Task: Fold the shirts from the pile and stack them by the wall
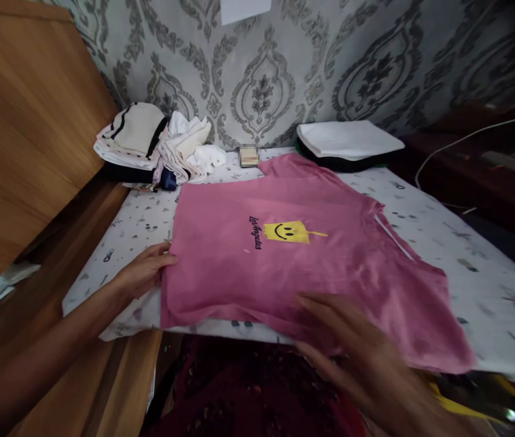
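Note:
A pink T-shirt (221, 237) lies spread sideways, its hem to the left and its neckline to the right. It bears a yellow smiling print and the words "Los Angeles". My left hand (150, 267) pinches the hem at the left edge between thumb and fingers. Over the shirt's near side is my right hand (358, 346), slightly blurred, its fingers stretched out and the thumb apart. Whether the right fingers touch the cloth I cannot tell. The near side of the shirt reaches the edge of the white patterned cloth (121, 267) beneath it.
Folded clothes (132, 136) are stacked at the back left, beside crumpled white garments (189, 142). A small blurred-out box (249, 156) stands by the wall. Another folded white pile (348, 138) lies at the back right. A wooden panel (25, 121) rises on the left; a white cable (458, 138) hangs right.

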Tool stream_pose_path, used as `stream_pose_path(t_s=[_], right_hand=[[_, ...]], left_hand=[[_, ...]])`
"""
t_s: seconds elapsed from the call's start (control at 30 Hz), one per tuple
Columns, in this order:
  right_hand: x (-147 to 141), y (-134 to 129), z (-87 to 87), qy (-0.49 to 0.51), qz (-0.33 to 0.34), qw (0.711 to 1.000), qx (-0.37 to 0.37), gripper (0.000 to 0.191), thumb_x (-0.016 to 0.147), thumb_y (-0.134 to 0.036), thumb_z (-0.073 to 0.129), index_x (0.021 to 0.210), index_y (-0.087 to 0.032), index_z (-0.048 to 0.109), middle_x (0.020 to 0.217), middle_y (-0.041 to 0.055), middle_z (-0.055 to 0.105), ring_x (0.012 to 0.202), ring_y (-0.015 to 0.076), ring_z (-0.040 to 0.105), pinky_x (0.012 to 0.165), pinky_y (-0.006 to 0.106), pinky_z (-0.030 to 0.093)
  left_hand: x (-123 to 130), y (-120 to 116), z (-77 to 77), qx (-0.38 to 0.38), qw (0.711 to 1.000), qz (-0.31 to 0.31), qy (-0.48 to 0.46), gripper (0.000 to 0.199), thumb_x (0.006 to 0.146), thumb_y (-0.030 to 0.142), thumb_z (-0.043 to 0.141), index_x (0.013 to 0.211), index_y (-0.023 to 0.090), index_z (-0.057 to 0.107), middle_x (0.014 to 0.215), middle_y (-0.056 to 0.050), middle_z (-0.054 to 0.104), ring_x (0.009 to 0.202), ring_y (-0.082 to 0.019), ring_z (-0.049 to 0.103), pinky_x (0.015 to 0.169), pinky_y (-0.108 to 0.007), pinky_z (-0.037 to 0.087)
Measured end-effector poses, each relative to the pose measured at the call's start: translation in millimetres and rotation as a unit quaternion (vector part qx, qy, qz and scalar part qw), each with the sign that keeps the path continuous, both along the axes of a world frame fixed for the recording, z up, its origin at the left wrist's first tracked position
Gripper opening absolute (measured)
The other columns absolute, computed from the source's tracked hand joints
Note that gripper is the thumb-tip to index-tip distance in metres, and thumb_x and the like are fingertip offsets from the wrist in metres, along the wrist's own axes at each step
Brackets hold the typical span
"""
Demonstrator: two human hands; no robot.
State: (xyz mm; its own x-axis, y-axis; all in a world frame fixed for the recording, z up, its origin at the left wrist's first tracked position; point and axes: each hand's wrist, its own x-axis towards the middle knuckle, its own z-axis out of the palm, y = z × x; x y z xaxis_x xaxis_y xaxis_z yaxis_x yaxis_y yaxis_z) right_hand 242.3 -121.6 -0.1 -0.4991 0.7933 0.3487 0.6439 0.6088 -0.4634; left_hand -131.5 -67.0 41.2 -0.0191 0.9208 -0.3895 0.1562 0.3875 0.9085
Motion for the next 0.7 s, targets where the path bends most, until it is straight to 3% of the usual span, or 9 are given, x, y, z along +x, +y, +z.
stream_pose_path(t_s=[0.1,0.23,0.37,0.4,0.47,0.57,0.63,0.7], right_hand=[[-60,18,-4.4,-0.040,0.099,0.994,0.017,0.050,0.097,-0.035,0.054,0.144,-0.023,0.042,0.132,0.0150,0.061,0.121,0.0303,0.059,0.096,0.049,0.054],[-101,22,-0.5,-0.097,0.183,0.977,-0.053,0.041,0.089,-0.009,0.052,0.129,-0.021,0.053,0.114,0.0095,0.068,0.102,0.0238,0.065,0.088,0.040,0.054],[-107,24,7.4,-0.150,0.262,0.951,-0.064,0.023,0.085,-0.006,0.057,0.102,-0.021,0.060,0.100,0.0041,0.069,0.083,0.0212,0.064,0.073,0.034,0.051],[-107,26,11.0,-0.157,0.271,0.948,-0.058,0.018,0.087,-0.008,0.058,0.099,-0.021,0.061,0.097,0.0036,0.070,0.079,0.0206,0.064,0.070,0.034,0.050],[-110,30,20.8,-0.167,0.287,0.941,-0.057,0.012,0.092,-0.012,0.055,0.094,-0.021,0.062,0.090,0.0028,0.070,0.073,0.0193,0.063,0.065,0.033,0.047],[-117,39,37.8,-0.140,0.344,0.923,-0.102,0.010,0.095,-0.022,0.057,0.089,-0.022,0.065,0.087,0.0011,0.070,0.073,0.0178,0.064,0.066,0.031,0.047],[-125,49,44.6,-0.091,0.349,0.921,-0.148,0.011,0.095,-0.029,0.059,0.090,-0.023,0.067,0.090,0.0008,0.071,0.079,0.0180,0.065,0.071,0.030,0.049],[-140,65,44.6,-0.018,0.291,0.940,-0.175,0.013,0.096,-0.030,0.056,0.095,-0.023,0.066,0.096,0.0026,0.071,0.086,0.0189,0.065,0.078,0.031,0.050]], left_hand=[[6,-4,4.2,-0.054,0.991,0.086,-0.091,0.044,0.061,0.027,0.081,0.092,0.019,0.052,0.084,0.000,0.065,0.073,-0.015,0.063,0.068,-0.028,0.051],[-1,-12,6.0,-0.049,0.988,0.115,-0.092,0.067,0.059,0.025,0.085,0.113,0.027,0.046,0.084,0.003,0.063,0.066,-0.013,0.063,0.056,-0.023,0.048],[-15,-16,-1.5,-0.031,0.995,0.083,-0.033,0.058,0.062,0.030,0.082,0.110,0.028,0.051,0.071,0.010,0.052,0.042,-0.003,0.037,0.039,-0.016,0.020],[-17,-16,-4.8,-0.016,0.997,0.071,-0.014,0.050,0.063,0.031,0.079,0.106,0.026,0.054,0.070,0.009,0.051,0.043,-0.003,0.036,0.040,-0.016,0.020],[-20,-15,-11.0,0.041,0.998,0.034,0.046,0.031,0.067,0.031,0.073,0.094,0.022,0.060,0.074,0.005,0.057,0.054,-0.008,0.048,0.048,-0.019,0.034],[-18,-15,-15.6,0.141,0.974,-0.047,0.170,0.011,0.074,0.026,0.061,0.082,0.019,0.065,0.086,-0.002,0.067,0.082,-0.017,0.061,0.074,-0.029,0.048],[-15,-17,-13.8,0.188,0.945,-0.088,0.254,0.017,0.079,0.022,0.054,0.087,0.019,0.068,0.092,-0.004,0.069,0.089,-0.019,0.062,0.083,-0.034,0.048],[-10,-21,-8.9,0.215,0.909,-0.120,0.335,0.023,0.084,0.020,0.048,0.094,0.021,0.069,0.095,-0.004,0.068,0.090,-0.019,0.061,0.085,-0.035,0.048]])
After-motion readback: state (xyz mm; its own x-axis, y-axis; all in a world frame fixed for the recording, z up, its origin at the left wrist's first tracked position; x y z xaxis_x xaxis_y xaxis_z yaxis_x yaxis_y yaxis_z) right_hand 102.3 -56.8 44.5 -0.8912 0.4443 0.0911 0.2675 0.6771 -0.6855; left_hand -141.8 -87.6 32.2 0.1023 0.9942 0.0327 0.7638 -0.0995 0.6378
